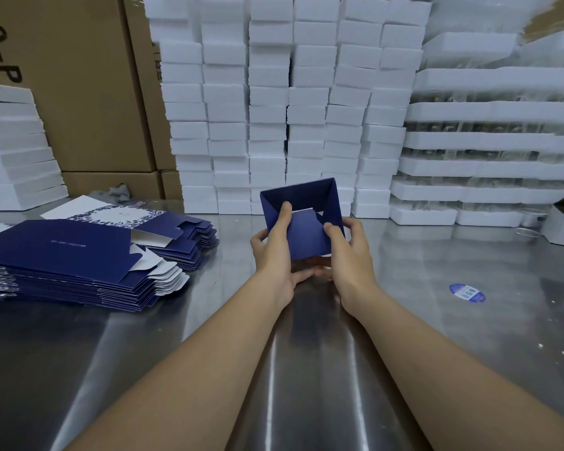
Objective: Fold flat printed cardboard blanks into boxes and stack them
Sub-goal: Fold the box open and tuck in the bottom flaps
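Observation:
A dark blue cardboard box, half formed, is held above the steel table with its open end facing me. My left hand grips its left side, thumb pressing an inner flap down. My right hand grips the right side, thumb on the same flap. The fingers of both hands curl under the box. A stack of flat blue printed blanks lies on the table to the left, fanned out, white undersides showing at the tabs.
The steel table carries a blue oval sticker at right. White foam blocks are stacked high behind, more at far left and in trays at right. Brown cartons stand at back left.

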